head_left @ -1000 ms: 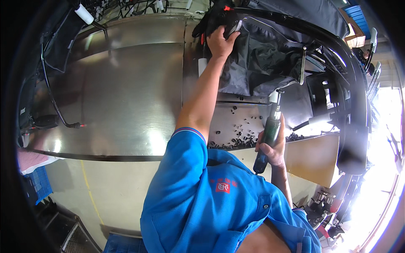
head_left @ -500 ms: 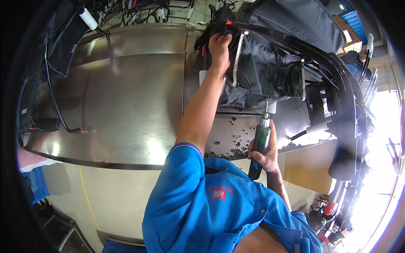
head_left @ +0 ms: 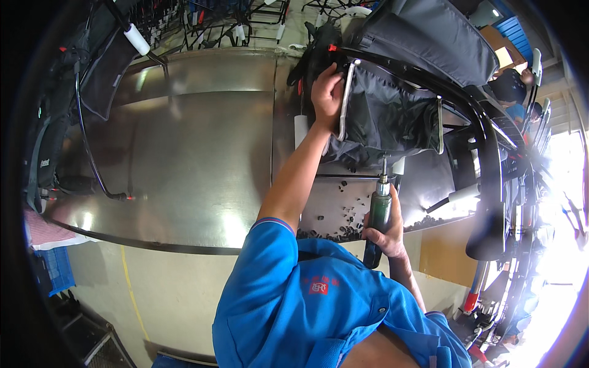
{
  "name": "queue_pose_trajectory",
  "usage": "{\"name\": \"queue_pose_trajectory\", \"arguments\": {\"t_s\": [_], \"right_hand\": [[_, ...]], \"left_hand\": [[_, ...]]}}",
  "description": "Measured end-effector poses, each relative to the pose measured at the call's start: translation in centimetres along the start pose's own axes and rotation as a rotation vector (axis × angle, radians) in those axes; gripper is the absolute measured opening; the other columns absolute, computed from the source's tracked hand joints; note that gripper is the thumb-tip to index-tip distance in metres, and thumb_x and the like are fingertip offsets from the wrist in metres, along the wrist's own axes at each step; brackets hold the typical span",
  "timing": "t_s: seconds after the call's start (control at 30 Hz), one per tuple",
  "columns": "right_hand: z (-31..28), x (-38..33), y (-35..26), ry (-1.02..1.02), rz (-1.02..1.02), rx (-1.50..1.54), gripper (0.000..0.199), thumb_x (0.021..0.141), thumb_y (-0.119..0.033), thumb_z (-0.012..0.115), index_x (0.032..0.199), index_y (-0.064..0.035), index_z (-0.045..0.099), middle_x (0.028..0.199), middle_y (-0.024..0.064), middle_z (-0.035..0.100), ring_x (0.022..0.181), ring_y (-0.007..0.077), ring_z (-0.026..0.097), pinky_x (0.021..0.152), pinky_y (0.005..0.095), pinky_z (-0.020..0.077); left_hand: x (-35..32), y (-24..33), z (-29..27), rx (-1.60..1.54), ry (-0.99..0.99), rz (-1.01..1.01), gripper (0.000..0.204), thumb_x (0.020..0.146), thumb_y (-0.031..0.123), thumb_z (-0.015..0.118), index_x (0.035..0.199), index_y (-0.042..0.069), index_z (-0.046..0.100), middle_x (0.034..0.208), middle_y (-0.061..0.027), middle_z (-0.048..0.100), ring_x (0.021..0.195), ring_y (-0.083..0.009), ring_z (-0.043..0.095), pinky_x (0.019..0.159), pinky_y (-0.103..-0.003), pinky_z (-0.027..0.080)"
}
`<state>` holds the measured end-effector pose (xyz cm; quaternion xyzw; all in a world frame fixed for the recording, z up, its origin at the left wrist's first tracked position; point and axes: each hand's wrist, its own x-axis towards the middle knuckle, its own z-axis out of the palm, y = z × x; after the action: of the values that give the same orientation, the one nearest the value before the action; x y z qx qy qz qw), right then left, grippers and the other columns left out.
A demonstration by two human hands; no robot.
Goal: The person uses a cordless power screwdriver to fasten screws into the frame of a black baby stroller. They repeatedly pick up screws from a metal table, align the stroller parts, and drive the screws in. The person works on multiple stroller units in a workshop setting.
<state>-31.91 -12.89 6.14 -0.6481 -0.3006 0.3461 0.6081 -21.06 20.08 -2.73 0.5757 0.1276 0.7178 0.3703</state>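
Observation:
My right hand [head_left: 388, 230] is wrapped round a dark green power screwdriver [head_left: 380, 211], its bit pointing up at the lower edge of black fabric [head_left: 392, 116]. Whether the bit touches anything there is unclear. The fabric hangs on a black tubular frame [head_left: 423, 76], with a silver metal bar [head_left: 347, 101] at its left side and another silver bar [head_left: 440, 126] at its right. Against the left bar, my left hand [head_left: 327, 98] is closed with bent fingers; its fingertips are partly hidden.
Small black pieces [head_left: 343, 230] lie scattered on the metal worktable [head_left: 196, 159]. A large black padded piece [head_left: 429, 40] rises behind the frame. More black tubing [head_left: 83, 135] stands at left. A cardboard box [head_left: 448, 254] is below the table's right edge. Another person [head_left: 512, 89] is at far right.
My left hand has moved down from the frame's upper corner to along the left silver bar, which now stands straighter. The screwdriver stays in my right hand, slightly lower. The whole view has shifted a little.

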Motion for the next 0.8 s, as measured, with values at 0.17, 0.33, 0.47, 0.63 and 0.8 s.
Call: {"name": "queue_pose_trajectory", "arguments": {"t_s": [0.17, 0.33, 0.47, 0.63, 0.8], "right_hand": [[-0.3, -0.1, 0.2, 0.008, -0.004, 0.017, 0.121, 0.072, -0.024, 0.090, 0.156, -0.0034, 0.006, 0.092, 0.0051, 0.059, 0.078, 0.0112, 0.058, 0.071, 0.0252, 0.0504], [-0.7, -0.2, 0.2, 0.002, -0.041, 0.060, 0.118, 0.073, -0.022, 0.088, 0.156, -0.0036, 0.006, 0.092, 0.0058, 0.060, 0.078, 0.0123, 0.060, 0.068, 0.0256, 0.0518], [-0.9, -0.5, 0.1, 0.009, -0.015, 0.073, 0.119, 0.073, -0.022, 0.088, 0.156, -0.0028, 0.005, 0.094, 0.0066, 0.059, 0.077, 0.0128, 0.060, 0.068, 0.0254, 0.0517], [-0.8, -0.3, 0.4, 0.031, -0.067, 0.066, 0.119, 0.074, -0.024, 0.088, 0.156, -0.0022, 0.005, 0.094, 0.0059, 0.058, 0.077, 0.0127, 0.060, 0.067, 0.0256, 0.0514], [-0.6, 0.5, 0.8, 0.059, -0.036, -0.050, 0.128, 0.069, -0.042, 0.089, 0.154, -0.0020, 0.002, 0.091, 0.0114, 0.056, 0.063, 0.0184, 0.061, 0.053, 0.0295, 0.0540]], "left_hand": [[0.1, 0.1, 0.1, 0.245, -0.035, 0.120, 0.023, 0.080, 0.012, 0.069, 0.103, 0.013, 0.070, 0.117, -0.0107, 0.064, 0.099, -0.0296, 0.063, 0.078, -0.041, 0.045], [1.7, -0.6, 0.8, 0.492, -0.006, 0.166, 0.015, 0.073, 0.013, 0.074, 0.084, 0.017, 0.066, 0.094, -0.0028, 0.064, 0.089, -0.0267, 0.061, 0.081, -0.041, 0.042], [1.9, -0.7, 1.6, 0.389, 0.198, -0.030, 0.026, 0.068, 0.022, 0.079, 0.085, 0.015, 0.061, 0.088, -0.0026, 0.062, 0.087, -0.0234, 0.059, 0.081, -0.041, 0.039], [2.1, -1.1, 1.3, 0.174, 0.169, -0.024, 0.035, 0.068, 0.006, 0.084, 0.098, 0.005, 0.066, 0.079, -0.0102, 0.068, 0.069, -0.0227, 0.066, 0.066, -0.031, 0.053], [2.6, -1.3, -0.3, -0.039, 0.043, -0.036, 0.020, 0.075, 0.001, 0.078, 0.094, 0.001, 0.070, 0.080, -0.0118, 0.069, 0.069, -0.0195, 0.064, 0.067, -0.029, 0.051]]}}
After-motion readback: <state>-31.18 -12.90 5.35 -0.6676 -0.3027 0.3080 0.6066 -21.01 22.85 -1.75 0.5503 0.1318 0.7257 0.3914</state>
